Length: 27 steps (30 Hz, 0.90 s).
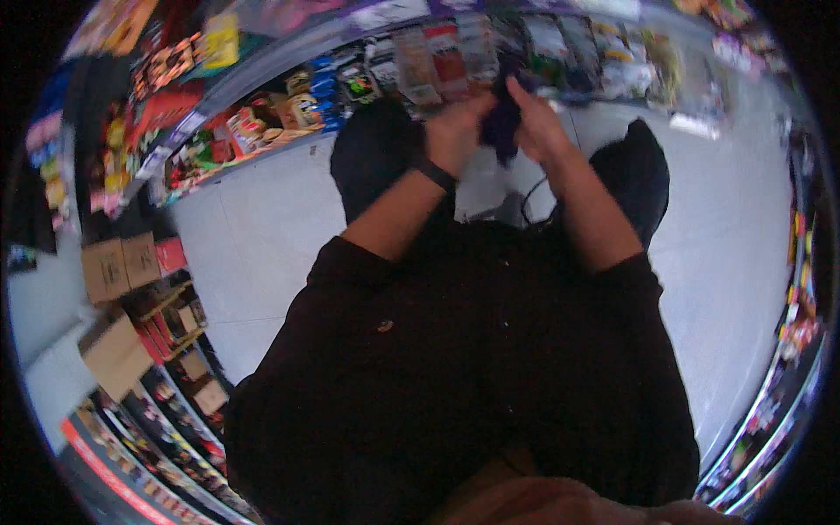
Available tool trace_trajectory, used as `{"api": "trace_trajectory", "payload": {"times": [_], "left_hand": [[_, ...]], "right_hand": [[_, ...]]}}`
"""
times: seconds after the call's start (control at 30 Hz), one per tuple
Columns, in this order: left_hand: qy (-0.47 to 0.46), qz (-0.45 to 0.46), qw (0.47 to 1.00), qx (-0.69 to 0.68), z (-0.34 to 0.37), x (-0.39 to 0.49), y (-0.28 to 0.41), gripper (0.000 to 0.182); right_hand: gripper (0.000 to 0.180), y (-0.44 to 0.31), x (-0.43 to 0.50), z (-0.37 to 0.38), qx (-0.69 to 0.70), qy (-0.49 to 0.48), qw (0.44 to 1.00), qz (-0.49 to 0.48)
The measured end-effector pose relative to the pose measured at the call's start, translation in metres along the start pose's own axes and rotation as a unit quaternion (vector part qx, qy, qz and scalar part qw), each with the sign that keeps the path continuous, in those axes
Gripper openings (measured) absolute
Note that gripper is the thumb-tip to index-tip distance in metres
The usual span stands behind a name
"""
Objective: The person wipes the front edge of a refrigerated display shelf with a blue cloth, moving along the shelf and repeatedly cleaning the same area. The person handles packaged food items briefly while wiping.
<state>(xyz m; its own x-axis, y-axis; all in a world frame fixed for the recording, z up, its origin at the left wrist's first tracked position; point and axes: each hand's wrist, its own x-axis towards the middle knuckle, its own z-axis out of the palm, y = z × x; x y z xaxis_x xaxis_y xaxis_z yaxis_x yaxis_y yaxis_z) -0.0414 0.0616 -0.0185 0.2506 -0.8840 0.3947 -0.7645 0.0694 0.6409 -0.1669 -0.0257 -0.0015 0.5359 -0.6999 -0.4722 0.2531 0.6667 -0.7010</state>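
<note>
A dark purple, cloth-like item (502, 128) hangs between my hands in front of the lowest shelf; blur hides its exact kind. My left hand (454, 134), with a dark band at the wrist, grips it from the left side. On the other side my right hand (539, 128) holds it, thumb pointing up towards the shelf. Just beyond the hands stand clear-and-red packs (446, 62) and pale packets (548, 49) on that shelf. My dark-clothed knees are bent on either side of my hands.
Blue packets (323, 92) and snack packs (252, 121) line the shelf to the left. Cardboard boxes (105, 269) stand at the left near more stocked shelving (157, 420). Another product shelf (768, 407) curves along the right. Pale floor tiles (262, 223) lie around me.
</note>
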Motion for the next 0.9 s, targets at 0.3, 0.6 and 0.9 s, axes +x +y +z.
{"api": "trace_trajectory", "payload": {"times": [0.3, 0.6, 0.9], "left_hand": [[-0.118, 0.184, 0.967, -0.130, 0.010, -0.036, 0.013, 0.031], [-0.138, -0.263, 0.820, -0.489, 0.028, -0.017, 0.000, 0.039], [-0.150, -0.367, 0.719, -0.571, 0.058, -0.005, -0.019, 0.048]], "right_hand": [[0.029, 0.028, 0.001, -0.056, 0.084, -0.079, 0.985, 0.132], [0.025, 0.027, -0.022, -0.061, -0.400, 0.031, 0.891, -0.212], [0.032, 0.043, -0.040, -0.040, -0.655, -0.045, 0.691, -0.303]]}}
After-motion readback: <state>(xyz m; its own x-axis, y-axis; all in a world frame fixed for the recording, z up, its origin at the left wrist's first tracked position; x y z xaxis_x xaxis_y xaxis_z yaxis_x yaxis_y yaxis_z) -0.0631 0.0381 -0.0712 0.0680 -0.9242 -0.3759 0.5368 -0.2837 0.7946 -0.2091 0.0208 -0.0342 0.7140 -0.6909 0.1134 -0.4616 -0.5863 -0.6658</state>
